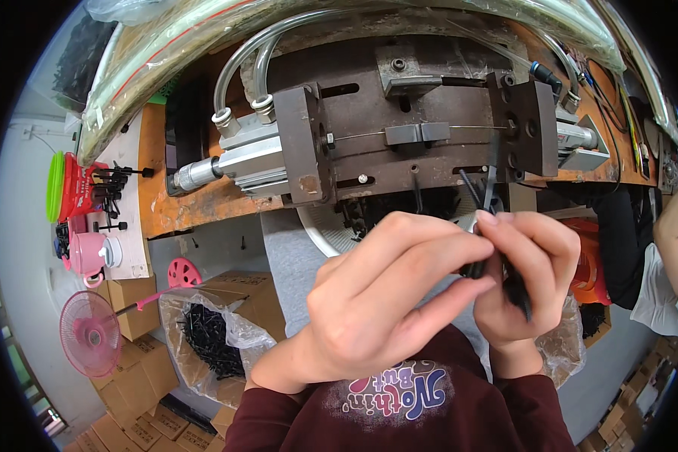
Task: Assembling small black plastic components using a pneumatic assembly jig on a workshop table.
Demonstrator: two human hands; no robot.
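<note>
My left hand (377,297) pinches a small dark part (471,269); my right hand (541,277) curls around slim black pieces (517,295). The metal fixture (377,162) stands at twelve o'clock.

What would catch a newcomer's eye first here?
Probably the person's fingers, close together just right of the centre, with slim dark pieces in the right hand. Above them, a heavy brown metal machine with clear hoses spans the top of the view. At the far left, a bright pink fan stands out.
</note>
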